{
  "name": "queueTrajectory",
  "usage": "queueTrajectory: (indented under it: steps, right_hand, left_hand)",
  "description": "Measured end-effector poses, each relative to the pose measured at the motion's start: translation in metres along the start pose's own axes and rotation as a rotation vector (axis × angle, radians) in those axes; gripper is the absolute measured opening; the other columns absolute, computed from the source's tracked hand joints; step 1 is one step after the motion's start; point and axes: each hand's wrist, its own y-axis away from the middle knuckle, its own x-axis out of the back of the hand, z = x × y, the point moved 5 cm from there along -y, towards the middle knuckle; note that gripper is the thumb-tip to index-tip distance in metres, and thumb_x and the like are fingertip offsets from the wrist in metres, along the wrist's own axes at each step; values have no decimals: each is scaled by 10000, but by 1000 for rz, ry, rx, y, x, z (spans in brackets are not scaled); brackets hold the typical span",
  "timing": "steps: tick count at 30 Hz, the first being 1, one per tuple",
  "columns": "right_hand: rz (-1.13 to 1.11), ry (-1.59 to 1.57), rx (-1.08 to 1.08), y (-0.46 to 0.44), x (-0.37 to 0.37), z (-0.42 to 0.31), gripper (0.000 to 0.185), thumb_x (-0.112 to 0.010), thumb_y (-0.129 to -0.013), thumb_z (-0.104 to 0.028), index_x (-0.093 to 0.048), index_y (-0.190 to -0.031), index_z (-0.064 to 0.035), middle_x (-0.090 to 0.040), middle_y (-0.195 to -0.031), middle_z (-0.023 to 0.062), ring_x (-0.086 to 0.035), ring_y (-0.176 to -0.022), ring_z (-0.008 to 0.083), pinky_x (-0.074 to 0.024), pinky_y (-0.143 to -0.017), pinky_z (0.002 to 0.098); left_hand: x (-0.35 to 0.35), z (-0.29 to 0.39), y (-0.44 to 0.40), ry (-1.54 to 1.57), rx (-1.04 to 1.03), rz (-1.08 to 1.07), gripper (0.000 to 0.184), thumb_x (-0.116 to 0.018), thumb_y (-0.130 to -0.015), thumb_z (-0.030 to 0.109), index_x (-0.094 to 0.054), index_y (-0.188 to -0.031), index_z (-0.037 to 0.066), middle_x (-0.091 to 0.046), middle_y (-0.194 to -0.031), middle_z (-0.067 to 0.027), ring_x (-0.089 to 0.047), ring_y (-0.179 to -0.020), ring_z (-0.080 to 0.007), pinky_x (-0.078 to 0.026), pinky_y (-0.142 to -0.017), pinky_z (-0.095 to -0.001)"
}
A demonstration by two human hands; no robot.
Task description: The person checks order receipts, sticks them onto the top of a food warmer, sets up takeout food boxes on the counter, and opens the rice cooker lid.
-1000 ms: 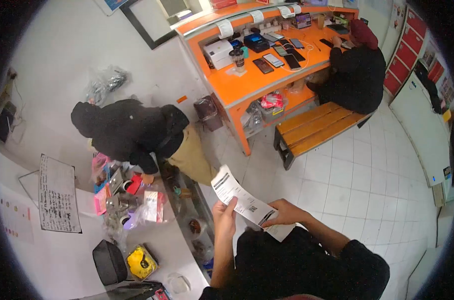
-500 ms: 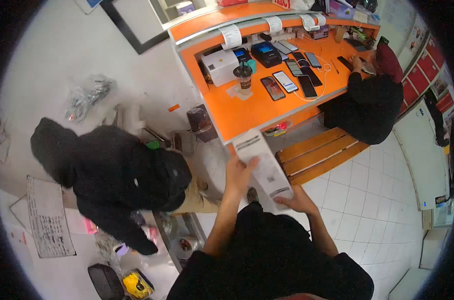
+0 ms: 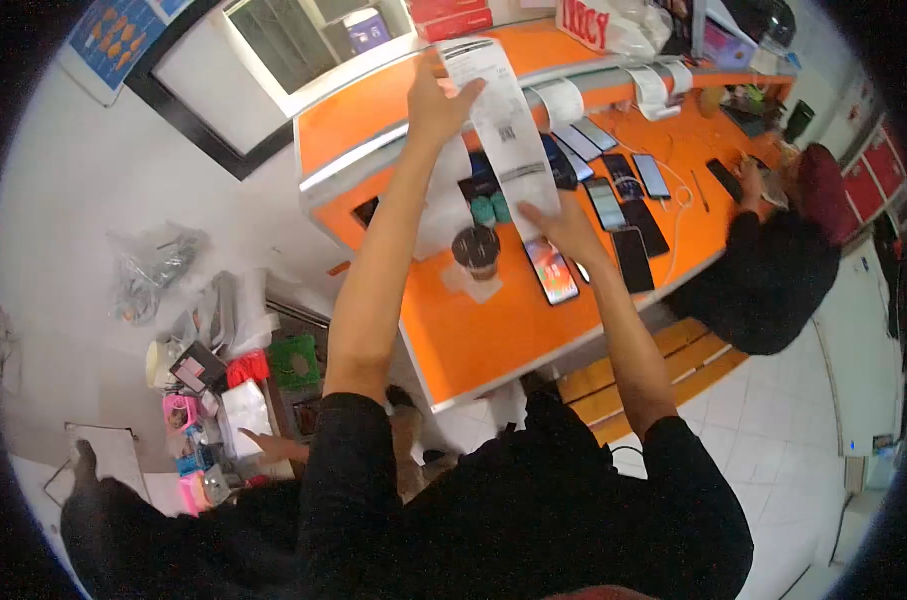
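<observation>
A long white printed receipt [image 3: 513,130], with a small square code on it, is stretched out over the orange counter. My left hand [image 3: 438,105] holds its upper end, thumb lying across the front and fingers at the edge. At the lower end my right hand [image 3: 563,232] pinches the paper near its corner. Just below that hand a phone with a lit screen [image 3: 553,272] lies on the counter. A dark-lidded cup [image 3: 475,250] stands between my forearms. Behind the receipt, a dark device [image 3: 558,160] is partly hidden.
Several phones [image 3: 605,205] and a white cable [image 3: 685,205] lie across the orange counter [image 3: 453,350]. Other paper strips [image 3: 561,103] hang from its ledge. A seated co-worker [image 3: 763,270] is at the right; another person's hand [image 3: 273,447] is at lower left, near cluttered goods. A wooden bench [image 3: 693,355] adjoins the counter.
Both my hands have raised the receipt forward, from below the counter's front edge to over its top and ledge. The person at left has moved lower in view.
</observation>
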Motion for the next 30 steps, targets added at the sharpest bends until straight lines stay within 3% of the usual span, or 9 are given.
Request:
queueTrajectory:
  steps: [2, 5, 7, 13, 18, 21, 24, 27, 30]
  right_hand:
    - [25, -50, 24, -75, 5, 23, 373, -716, -907, -338, -681, -1008, 19, -680, -763, 56, -598, -565, 106, -461, -464, 261]
    - [-34, -39, -35, -135, 3, 40, 376, -722, -898, -347, -692, -999, 14, -679, -751, 54, -586, -543, 99, -460, -458, 255]
    - [-43, -109, -102, -150, 1, 44, 368, -722, -898, -340, -695, -994, 14, -681, -754, 55, -580, -531, 94, -457, -454, 251]
    - [46, -141, 121, -156, -6, 55, 347, -690, -923, -322, -693, -1016, 13, -690, -767, 49, -592, -551, 86, -478, -473, 262]
    - [271, 87, 450, -150, -6, 44, 310, -662, -932, -276, -680, -1005, 25, -709, -787, 138, -671, -624, 271, -518, -559, 382]
    - [340, 412, 191, -142, 9, 50, 296, -674, -902, -236, -657, -990, 47, -674, -821, 263, -660, -788, 458, -516, -646, 456]
    - [326, 528, 83, -136, 40, 124, 400, -606, -932, -343, -651, -1117, 9, -677, -827, 263, -674, -737, 442, -537, -665, 503]
    - [294, 191, 209, -97, 41, 123, 382, -656, -925, -342, -669, -1056, 17, -713, -784, 180, -694, -622, 327, -538, -544, 406]
    - [111, -119, -226, -61, 42, 104, 357, -697, -918, -318, -676, -1054, 12, -730, -837, 104, -685, -632, 169, -519, -508, 306]
  left_hand:
    - [-20, -12, -32, -113, -210, 139, 241, -674, -865, 108, -624, -1054, -33, -640, -935, -156, -616, -934, -319, -488, -807, -445]
    - [-27, 13, -19, -261, -526, -211, 297, -605, -794, 28, -618, -1091, 18, -623, -1021, -167, -574, -1043, -364, -450, -887, -464]
    - [-39, 2, 1, -280, -597, -477, 320, -606, -753, 14, -655, -1070, 25, -646, -1094, -123, -563, -1093, -332, -433, -922, -443]
    - [-44, -18, 20, -417, -606, -595, 352, -613, -745, -15, -683, -1089, 14, -673, -1105, -116, -563, -1133, -346, -474, -973, -454]
    - [-47, -24, 16, -385, -548, -604, 366, -621, -748, -10, -674, -1109, 13, -667, -1116, -116, -557, -1150, -350, -474, -965, -457]
    - [-45, -21, 25, -409, -529, -619, 384, -632, -745, -9, -662, -1128, 14, -665, -1115, -121, -552, -1156, -355, -462, -972, -462]
    - [-45, -16, 22, -442, -517, -590, 386, -651, -742, -4, -655, -1127, 18, -656, -1131, -130, -550, -1147, -358, -443, -983, -463]
    - [-52, -16, 27, -443, -408, -586, 373, -672, -744, 8, -651, -1115, 28, -619, -1208, -142, -532, -1161, -362, -424, -994, -457]
    - [-62, -19, 26, -520, -344, -549, 365, -698, -741, 36, -644, -1102, 21, -563, -1296, -163, -489, -1205, -378, -388, -1016, -478]
